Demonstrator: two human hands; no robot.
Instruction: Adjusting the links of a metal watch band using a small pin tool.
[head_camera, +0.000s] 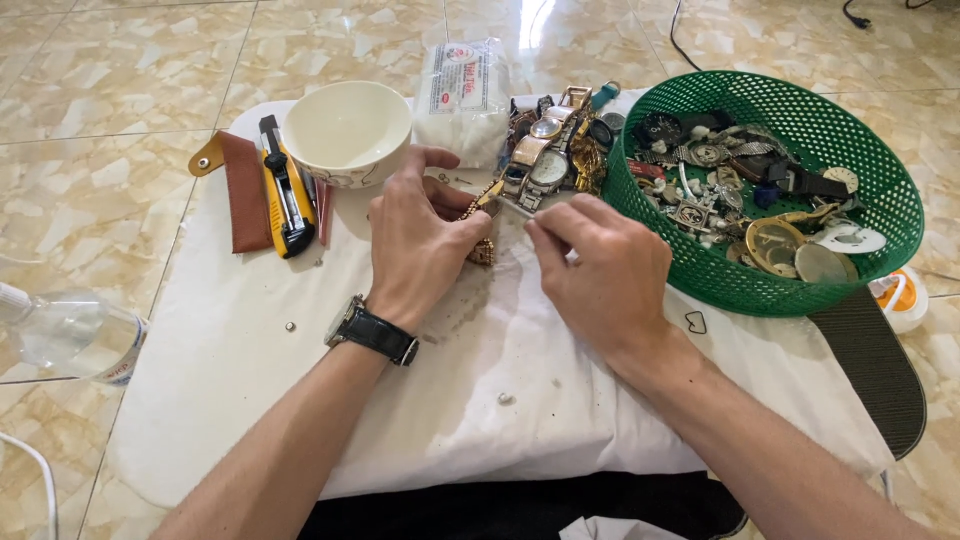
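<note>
My left hand (418, 238), a black watch on its wrist, grips a gold metal watch band (484, 250) that hangs down from its fingers over the white cloth (300, 400). My right hand (600, 268) pinches a thin silver tool (516, 207) whose tip touches the band at my left fingertips. Just beyond both hands lies a pile of wristwatches (550, 150).
A green plastic basket (850, 150) of watch parts sits at the right. A white bowl (346, 132), a yellow utility knife (282, 190), a brown leather pouch (240, 190) and a white packet (462, 95) lie at the back. A clear bottle (65, 335) lies on the tiled floor at left.
</note>
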